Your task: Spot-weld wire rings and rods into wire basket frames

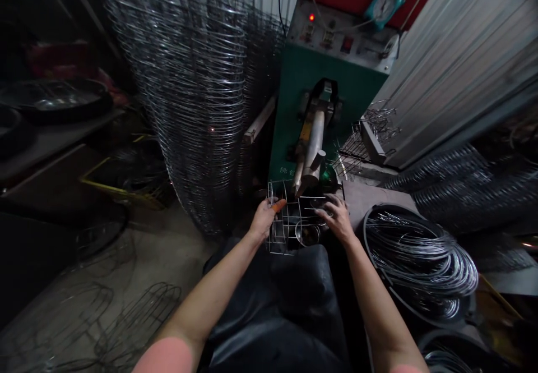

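Below the electrode arm [313,148] of a green spot welder [357,81], I hold a small wire frame [284,233] with curved cross wires. My left hand [264,217] grips its left side, and an orange cover sits on the thumb. My right hand [337,216] is at the right ends of the straight wires, its fingers bent around them. The fingertips there are dark, so the exact grip is hard to see. The electrode tip is just above the frame, between my hands. A round metal cup or ring [306,233] shows behind the lower wires.
Tall stacks of ringed wire baskets [202,92] rise at the left. To the right, a black tub [367,233] holds a coil of wire rings [424,261]. A turquoise dial clock [383,5] hangs on the welder. Loose wire frames [143,311] lie on the floor.
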Demonstrator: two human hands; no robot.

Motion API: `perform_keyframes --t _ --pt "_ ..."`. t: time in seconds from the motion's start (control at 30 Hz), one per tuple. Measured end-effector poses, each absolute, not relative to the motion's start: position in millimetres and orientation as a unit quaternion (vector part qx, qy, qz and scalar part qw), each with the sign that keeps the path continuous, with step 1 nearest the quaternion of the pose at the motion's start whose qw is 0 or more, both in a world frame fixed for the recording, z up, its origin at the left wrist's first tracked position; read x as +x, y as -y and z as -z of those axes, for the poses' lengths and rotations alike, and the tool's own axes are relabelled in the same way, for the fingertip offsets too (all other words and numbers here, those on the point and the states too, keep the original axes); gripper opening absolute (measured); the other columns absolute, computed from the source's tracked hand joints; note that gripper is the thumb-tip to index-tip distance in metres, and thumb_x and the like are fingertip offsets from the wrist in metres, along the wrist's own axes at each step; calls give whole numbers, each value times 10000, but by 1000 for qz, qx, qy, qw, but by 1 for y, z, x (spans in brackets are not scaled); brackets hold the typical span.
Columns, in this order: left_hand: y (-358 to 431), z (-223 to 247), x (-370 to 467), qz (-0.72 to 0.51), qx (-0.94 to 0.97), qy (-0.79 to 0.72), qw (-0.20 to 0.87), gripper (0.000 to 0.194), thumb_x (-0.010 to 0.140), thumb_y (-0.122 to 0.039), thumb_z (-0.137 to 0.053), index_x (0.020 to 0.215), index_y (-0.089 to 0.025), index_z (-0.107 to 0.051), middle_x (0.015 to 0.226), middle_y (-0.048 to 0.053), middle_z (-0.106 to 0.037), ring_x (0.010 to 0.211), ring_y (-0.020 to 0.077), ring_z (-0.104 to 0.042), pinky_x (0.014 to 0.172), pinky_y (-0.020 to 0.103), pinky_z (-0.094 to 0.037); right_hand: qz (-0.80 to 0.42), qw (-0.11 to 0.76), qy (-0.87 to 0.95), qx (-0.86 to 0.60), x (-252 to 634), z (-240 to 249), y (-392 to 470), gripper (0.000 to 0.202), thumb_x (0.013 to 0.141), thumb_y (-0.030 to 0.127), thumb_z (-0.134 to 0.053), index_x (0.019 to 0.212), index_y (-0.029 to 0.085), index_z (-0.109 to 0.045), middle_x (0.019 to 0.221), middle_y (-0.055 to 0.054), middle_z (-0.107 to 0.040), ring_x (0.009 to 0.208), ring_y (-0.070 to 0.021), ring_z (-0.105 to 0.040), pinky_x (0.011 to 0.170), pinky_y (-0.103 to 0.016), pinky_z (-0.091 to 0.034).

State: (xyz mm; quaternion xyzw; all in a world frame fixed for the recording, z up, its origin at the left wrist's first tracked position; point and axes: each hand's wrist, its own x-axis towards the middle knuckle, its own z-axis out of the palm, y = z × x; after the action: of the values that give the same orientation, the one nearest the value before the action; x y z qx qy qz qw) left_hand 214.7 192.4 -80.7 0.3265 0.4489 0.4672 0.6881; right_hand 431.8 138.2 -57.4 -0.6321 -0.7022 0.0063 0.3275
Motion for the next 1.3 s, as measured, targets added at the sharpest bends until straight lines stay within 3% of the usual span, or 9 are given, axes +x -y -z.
perform_keyframes --t 0.1,0.43,1.0,1.3 --pt "-190 82 217 -495 308 -439 683 503 488 -399 -799 845 -142 -554 573 -71 -464 462 36 -348 439 198 -227 -23 336 690 -640 427 62 -143 295 794 497 -552 687 228 -609 1092 -57 -592 1082 -259 -463 928 -448 -331" --pt "-192 69 216 -512 264 -425 698 561 460 -362 -817 894 -149 -533 724 -12 -590 633 88 -527 563 200 -366 -53 329 711 -619 422 67 -164 246 789 463 -582 724 235 -648 1082 -61 -571 1079 -277 -394 903 -466 -325" --pt "-200 61 216 -516 245 -439 694 465 445 -301 -832 789 -146 -561 709 -16 -594 672 89 -531 630 210 -367 -75 311 714 -622 423 62 -176 241 787 459 -590 715 236 -647 1086 -53 -573 1103 -279 -371 922 -465 -312" --pt "-215 65 220 -485 256 -458 700 412 454 -333 -822 725 -144 -575 639 -2 -591 601 100 -512 575 220 -363 -81 309 703 -635 428 62 -189 249 780 466 -594 704 236 -647 1040 -61 -584 1078 -279 -385 920 -468 -310"
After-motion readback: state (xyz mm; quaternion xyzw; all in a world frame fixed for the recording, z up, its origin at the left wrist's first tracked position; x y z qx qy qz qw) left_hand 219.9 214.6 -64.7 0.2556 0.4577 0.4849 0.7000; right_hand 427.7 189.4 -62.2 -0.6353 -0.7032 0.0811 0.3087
